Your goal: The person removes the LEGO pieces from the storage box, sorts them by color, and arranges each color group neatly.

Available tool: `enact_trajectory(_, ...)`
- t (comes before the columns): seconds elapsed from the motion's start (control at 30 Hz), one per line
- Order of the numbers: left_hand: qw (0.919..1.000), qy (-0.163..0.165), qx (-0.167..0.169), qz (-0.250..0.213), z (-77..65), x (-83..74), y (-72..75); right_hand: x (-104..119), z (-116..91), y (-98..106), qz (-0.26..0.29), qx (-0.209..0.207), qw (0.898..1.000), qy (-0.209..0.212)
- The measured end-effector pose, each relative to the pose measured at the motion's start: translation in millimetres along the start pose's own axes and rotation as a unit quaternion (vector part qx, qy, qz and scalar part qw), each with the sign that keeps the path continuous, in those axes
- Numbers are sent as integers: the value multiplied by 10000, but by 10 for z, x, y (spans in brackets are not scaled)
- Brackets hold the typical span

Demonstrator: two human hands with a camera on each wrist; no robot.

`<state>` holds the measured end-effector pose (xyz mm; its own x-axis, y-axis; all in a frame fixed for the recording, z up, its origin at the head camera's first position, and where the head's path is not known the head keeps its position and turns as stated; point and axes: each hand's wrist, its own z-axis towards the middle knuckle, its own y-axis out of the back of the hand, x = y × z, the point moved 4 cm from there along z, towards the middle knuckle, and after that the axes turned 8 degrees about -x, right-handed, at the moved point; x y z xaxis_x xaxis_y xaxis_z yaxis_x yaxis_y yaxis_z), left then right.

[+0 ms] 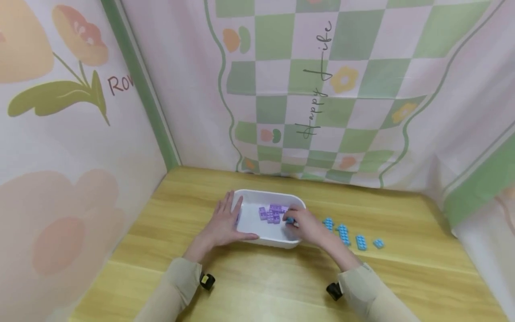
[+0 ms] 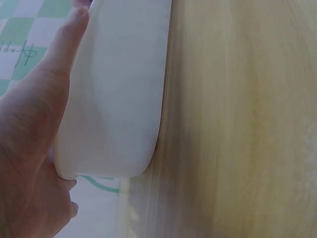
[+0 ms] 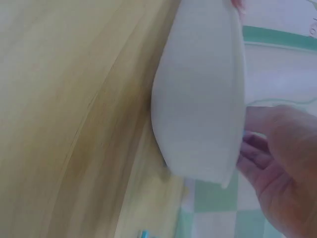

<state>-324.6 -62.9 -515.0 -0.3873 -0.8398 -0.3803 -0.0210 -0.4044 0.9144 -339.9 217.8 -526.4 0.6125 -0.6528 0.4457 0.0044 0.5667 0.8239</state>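
A white plastic box stands on the table with several purple toy building bricks in it. My left hand rests spread on the box's left end, thumb along the near rim; in the left wrist view its thumb lies straight along the edge. Inside the box's right end, my right hand pinches a blue toy building brick between bent fingers. The right wrist view shows the right hand reaching over the rim, its fingertips hidden behind the box wall.
Several blue bricks lie in a loose row on the wooden table, right of the box. A checkered curtain hangs along the table's far edge. Another printed curtain hangs on the left.
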Motion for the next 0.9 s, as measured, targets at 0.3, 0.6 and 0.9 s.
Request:
enact_trajectory(0.3, 10000, 20, 43, 65, 17, 27, -21, 379, -244, 554, 626, -1278, 9876, -663)
enact_trajectory(0.6, 10000, 43, 15, 32, 6, 16, -19, 131, -604, 831, 826, -1931, 9725, -1009)
enact_trajectory(0.9, 10000, 50, 27, -20, 6, 14, -14, -186, -1109, 1077, 498, -2541, 9528, -1587)
